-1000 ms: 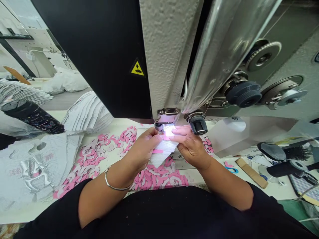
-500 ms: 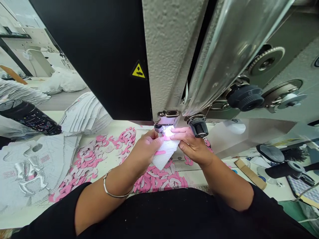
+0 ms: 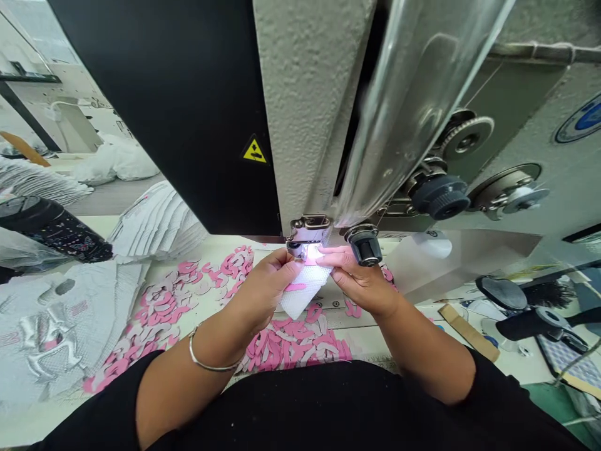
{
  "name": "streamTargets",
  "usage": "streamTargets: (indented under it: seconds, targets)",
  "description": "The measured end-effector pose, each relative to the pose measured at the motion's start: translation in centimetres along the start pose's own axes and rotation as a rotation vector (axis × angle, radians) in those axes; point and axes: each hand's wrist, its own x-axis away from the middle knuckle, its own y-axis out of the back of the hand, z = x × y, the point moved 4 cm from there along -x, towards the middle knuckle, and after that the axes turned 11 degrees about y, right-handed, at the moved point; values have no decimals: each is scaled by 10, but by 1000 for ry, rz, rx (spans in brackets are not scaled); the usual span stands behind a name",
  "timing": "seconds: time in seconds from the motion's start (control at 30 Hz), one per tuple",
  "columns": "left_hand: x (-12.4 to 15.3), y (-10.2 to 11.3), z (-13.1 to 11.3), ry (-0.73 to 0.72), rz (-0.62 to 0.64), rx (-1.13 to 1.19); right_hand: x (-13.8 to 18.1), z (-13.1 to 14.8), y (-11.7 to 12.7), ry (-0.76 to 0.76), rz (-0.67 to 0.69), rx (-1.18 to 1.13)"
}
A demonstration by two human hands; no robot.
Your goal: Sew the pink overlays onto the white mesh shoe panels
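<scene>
A white textured fabric piece (image 3: 300, 302) with pink patches lies under the lit presser foot (image 3: 305, 245) of a sewing machine (image 3: 300, 125). My left hand (image 3: 270, 282) pinches the fabric's left edge, thumb on top, close to the foot. From the other side, my right hand (image 3: 364, 282) rests on the fabric with its fingers stretched out flat towards the needle area and its thumb along the right edge. Glare and the fingers hide the stitching point. Below the fabric lies a pile of loose pink cut-outs (image 3: 293, 344).
More pink pieces (image 3: 164, 304) spread to the left, beside stacked white fabric panels (image 3: 157, 222) and panels with silver shapes (image 3: 51, 344). A dark bottle (image 3: 51, 225) lies behind them. At right are a brown strip (image 3: 469, 332) and a black-handled tool (image 3: 535, 322).
The camera view has shifted slightly, so the machine head sits lower and further left. Both hands keep their places on the fabric at the foot.
</scene>
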Motion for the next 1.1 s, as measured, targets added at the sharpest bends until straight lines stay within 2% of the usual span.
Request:
streamTargets:
  seconds: [0.17,0.37,0.57,0.67,0.8,0.93,1.1]
  targets:
    - [-8,8,-5,4,81,62,-2,15,1,66,-62,122]
    - [-5,16,-10,20,77,144,1,27,-6,76,-49,240]
    - [8,24,-6,27,29,232,4,46,-14,50,147,385]
    - [11,24,1,40,64,261,0,54,-9,52,221,419]
    - [11,25,7,60,65,237,-10,52,9,63,329,332]
    - [9,27,6,53,45,209,-15,36,26,27,433,237]
    - [7,27,4,48,49,217,-6,19,24,-77,412,96]
